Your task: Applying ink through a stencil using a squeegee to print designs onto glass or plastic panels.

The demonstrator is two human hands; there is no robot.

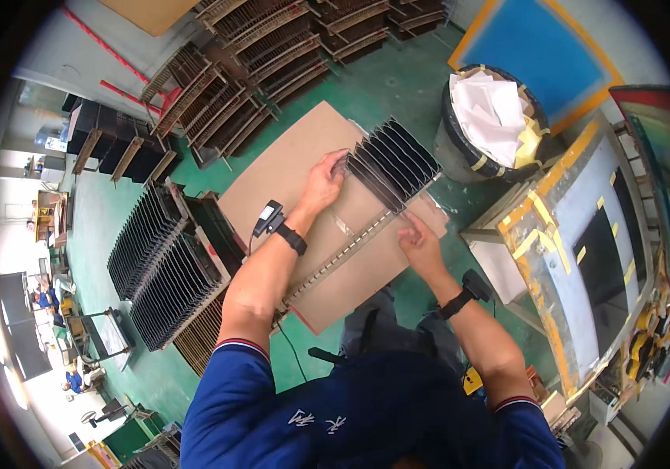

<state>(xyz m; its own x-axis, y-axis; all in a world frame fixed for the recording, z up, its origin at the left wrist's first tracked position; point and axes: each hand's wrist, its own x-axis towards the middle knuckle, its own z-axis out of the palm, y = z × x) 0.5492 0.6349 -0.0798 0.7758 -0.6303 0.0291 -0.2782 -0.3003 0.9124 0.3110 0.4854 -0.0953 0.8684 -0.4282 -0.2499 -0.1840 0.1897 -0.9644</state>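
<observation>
Several thin dark panels (pixel 401 156) stand in a row at the far end of a slotted rack (pixel 343 254). The slotted rail runs across a brown cardboard sheet (pixel 284 156) from lower left to upper right. My left hand (pixel 324 183) pinches the left edge of the nearest dark panel (pixel 376 187). At the lower right corner of that panel is my right hand (pixel 421 244), fingers curled against its edge. The panel is tilted close to the others in the row. Its fine detail and the exact fingertip contact are too small to make out.
Left of the cardboard, another rack (pixel 167 270) holds many dark panels. Slatted racks (pixel 272 47) are stacked at the back. A black bin (pixel 468 144) with white paper stands at the far right, near a taped frame (pixel 562 250). A cable (pixel 292 352) hangs by my left side.
</observation>
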